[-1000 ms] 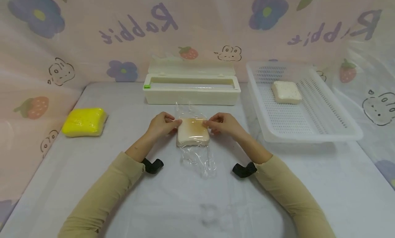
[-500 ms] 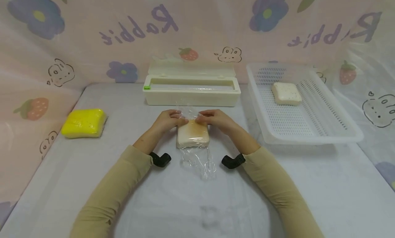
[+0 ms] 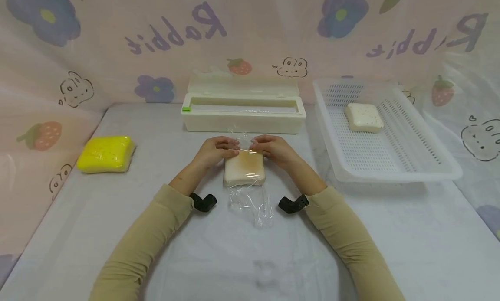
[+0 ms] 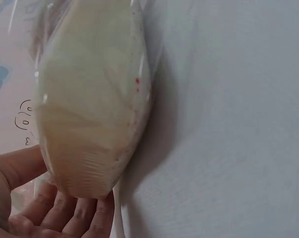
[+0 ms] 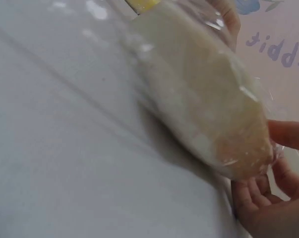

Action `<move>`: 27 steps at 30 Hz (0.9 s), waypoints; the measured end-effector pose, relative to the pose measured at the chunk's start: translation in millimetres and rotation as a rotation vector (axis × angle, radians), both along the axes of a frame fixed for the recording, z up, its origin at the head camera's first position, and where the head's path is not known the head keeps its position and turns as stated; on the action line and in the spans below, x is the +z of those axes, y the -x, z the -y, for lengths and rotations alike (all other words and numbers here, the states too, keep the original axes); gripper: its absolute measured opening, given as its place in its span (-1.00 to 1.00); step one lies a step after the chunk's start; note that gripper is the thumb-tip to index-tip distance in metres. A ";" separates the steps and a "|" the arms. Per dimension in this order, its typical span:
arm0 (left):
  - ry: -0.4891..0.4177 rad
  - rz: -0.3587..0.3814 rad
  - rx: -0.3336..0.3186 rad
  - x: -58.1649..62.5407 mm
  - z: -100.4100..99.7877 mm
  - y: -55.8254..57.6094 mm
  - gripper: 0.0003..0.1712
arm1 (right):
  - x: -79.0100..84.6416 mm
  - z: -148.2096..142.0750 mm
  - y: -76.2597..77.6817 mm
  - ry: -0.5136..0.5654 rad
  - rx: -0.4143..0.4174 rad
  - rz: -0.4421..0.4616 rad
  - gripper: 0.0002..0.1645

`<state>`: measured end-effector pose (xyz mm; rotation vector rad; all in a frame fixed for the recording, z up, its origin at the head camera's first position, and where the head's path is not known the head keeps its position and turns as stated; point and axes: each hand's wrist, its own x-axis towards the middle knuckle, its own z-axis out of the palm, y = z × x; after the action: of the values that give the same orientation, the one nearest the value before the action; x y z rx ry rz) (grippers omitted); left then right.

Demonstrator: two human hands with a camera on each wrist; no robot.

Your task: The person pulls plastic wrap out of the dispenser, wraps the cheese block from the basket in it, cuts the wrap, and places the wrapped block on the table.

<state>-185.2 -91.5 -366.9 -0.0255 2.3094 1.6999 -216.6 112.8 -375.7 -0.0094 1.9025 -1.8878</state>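
Note:
A cream, square bread-like block (image 3: pixel 244 168) with a browned patch on top lies on the table in front of me. Clear cling film (image 3: pixel 250 205) covers it, with loose ends beyond its far and near edges. At the far left corner my left hand (image 3: pixel 215 151) pinches the film between thumb and fingers. My right hand (image 3: pixel 279 152) does the same at the far right corner. Both wrist views show the wrapped block (image 4: pixel 89 109) up close, fingers curled at its end. The film between the fingertips is hard to make out.
Behind the hands stands a white cling film dispenser (image 3: pixel 244 122), its lid raised. A yellow wrapped block (image 3: pixel 106 154) lies on the left. On the right, a white perforated basket (image 3: pixel 394 175) holds a speckled cream block (image 3: pixel 364 117). A printed curtain (image 3: pixel 250 36) hangs behind.
Both hands have moved inward and slightly away from me, from the block's sides to the film at its far edge. Block, dispenser and basket stay in place.

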 end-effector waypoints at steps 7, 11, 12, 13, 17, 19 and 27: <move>0.016 -0.060 0.022 2.1 0.6 -4.0 -0.63 | 0.8 -9.1 -4.7 0.048 0.048 -0.110 -0.87; 0.005 -0.157 -0.033 5.2 5.9 -5.8 -0.61 | 2.5 -14.7 -5.2 -0.022 0.101 -0.235 -0.86; 0.005 -0.184 -0.051 6.1 7.6 -6.0 -0.60 | 3.1 -15.5 -5.3 -0.015 0.116 -0.261 -0.84; 0.000 -0.209 -0.068 7.0 9.1 -6.5 -0.59 | 4.1 -16.0 -5.9 -0.016 0.130 -0.284 -0.81; -0.013 -0.294 -0.136 10.0 13.0 -9.8 -0.56 | 6.2 -17.3 -8.9 -0.008 0.195 -0.385 -0.62; -0.002 -0.345 -0.172 10.6 14.6 -12.8 -0.58 | 5.8 -18.4 -10.8 -0.026 0.232 -0.446 -0.55; 0.166 -0.504 -0.299 9.0 21.9 -27.0 -0.72 | 0.0 -29.2 -16.6 -0.068 0.379 -0.652 -0.65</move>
<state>-158.2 -113.4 -357.9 0.7566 2.6222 1.4825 -199.9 142.0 -375.7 -0.9990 2.1542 -1.6689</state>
